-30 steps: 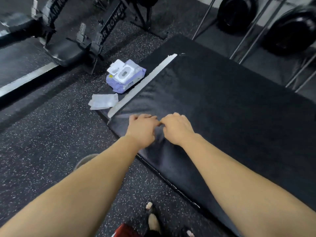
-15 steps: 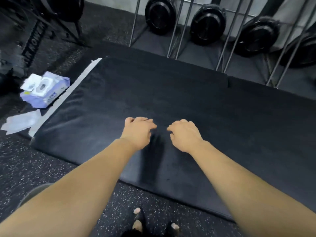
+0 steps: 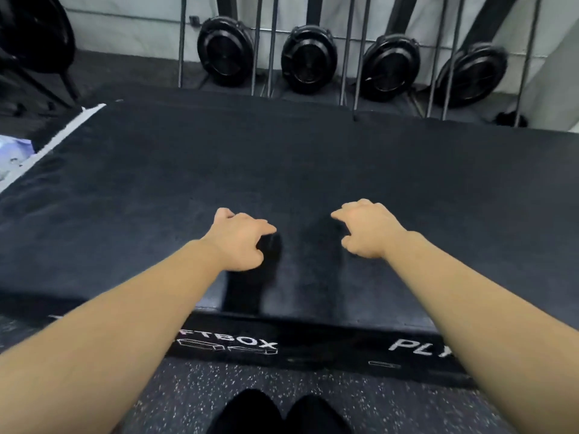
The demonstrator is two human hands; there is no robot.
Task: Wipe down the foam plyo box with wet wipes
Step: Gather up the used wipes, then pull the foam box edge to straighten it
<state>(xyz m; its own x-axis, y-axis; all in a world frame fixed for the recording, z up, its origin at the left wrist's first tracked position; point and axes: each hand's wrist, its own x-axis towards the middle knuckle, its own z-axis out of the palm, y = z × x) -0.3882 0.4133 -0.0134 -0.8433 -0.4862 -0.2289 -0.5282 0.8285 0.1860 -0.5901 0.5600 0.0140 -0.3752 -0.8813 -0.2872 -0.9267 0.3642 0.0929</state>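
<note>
Hands out over the foam plyo box (image 3: 313, 158) - left hand (image 3: 241, 242) and right hand (image 3: 366, 230) side by side, apart, with a strip of bare black top between them. Both palms face down. Fingers on each are loosely bent, index fingers pointing inward toward each other, thumbs tucked below. Neither hand grips anything that shows. Fingertips are low over the surface; can't tell if they touch it, but dark shadows sit right under and beside each hand.

The box lies flat on the speckled rubber floor (image 3: 188, 386), its wide black top running under and well beyond both hands on every side. Its near side wall is below the wrists, with white lettering (image 3: 228, 341) partly hidden by the left forearm. A white strip (image 3: 62, 133) runs along the box edge far left of the left hand. Just past that strip is a blurred bluish wipes pack (image 3: 12, 151), cut by the frame edge.

Beyond the hands, past the far edge - a row of black round discs (image 3: 308, 59) behind upright metal bars (image 3: 257, 42). Black shoes (image 3: 275, 415) show on the floor below the forearms.
</note>
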